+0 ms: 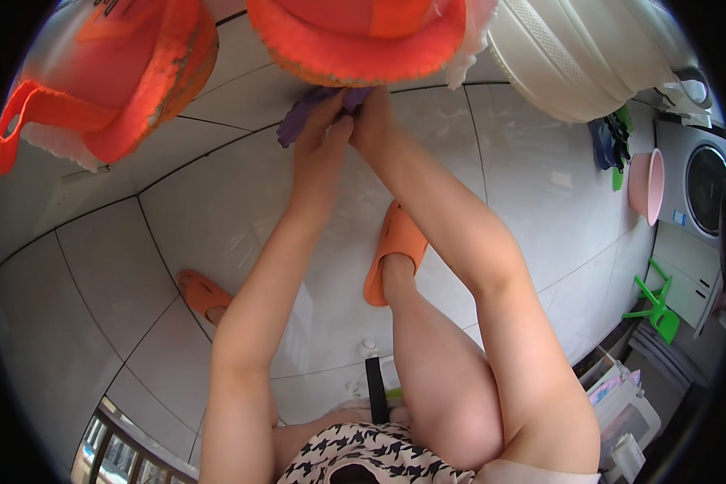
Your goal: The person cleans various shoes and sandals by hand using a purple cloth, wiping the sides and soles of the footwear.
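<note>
Both my arms reach forward, and my hands meet at the top of the view. My left hand (320, 130) holds a crumpled purple cloth-like item (299, 115) with a wavy edge. My right hand (372, 115) is right beside it, gripping the same purple item. Part of that hand is hidden by an orange-red item (363, 57) with a worn rim, close to the camera. Another orange-red item (151, 91), with a loop strap and some writing, hangs at upper left. A white ribbed item (569, 66) is at upper right.
Below is a pale tiled floor (435, 163), with orange slippers (396, 260) on my feet. Along the right stand a pink basin (644, 187), a washing machine (677, 187), a green stool (659, 308) and a white cabinet (671, 278). A railed window (127, 457) is at lower left.
</note>
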### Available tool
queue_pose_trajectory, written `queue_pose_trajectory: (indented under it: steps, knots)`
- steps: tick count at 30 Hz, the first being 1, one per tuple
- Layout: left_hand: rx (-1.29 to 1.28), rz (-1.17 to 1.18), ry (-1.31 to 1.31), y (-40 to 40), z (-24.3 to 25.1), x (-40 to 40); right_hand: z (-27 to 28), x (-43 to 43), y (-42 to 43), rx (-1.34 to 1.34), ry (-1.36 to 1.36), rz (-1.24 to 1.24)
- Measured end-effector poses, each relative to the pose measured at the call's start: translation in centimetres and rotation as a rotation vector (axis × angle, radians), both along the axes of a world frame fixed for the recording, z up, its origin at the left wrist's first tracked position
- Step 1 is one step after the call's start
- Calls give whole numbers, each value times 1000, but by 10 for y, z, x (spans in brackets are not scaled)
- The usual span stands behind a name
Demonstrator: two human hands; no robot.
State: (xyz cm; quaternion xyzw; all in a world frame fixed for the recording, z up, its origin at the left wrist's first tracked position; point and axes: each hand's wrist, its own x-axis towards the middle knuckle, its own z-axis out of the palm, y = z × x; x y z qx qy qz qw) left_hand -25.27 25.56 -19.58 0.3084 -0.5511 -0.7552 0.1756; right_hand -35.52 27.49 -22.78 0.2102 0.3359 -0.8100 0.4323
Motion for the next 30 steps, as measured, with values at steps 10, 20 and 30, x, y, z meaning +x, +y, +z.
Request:
queue_pose_trajectory:
  steps: [10, 20, 30]
  knots:
    - [236, -269, -117, 13, -64, -55, -123, -80, 36, 195, 305, -334]
    - [72, -148, -238, -25, -54, 21, -76, 6, -12, 12, -48, 38]
    - [-37, -186, -201, -17, -86, -5, -109, -13, 10, -24, 7, 94]
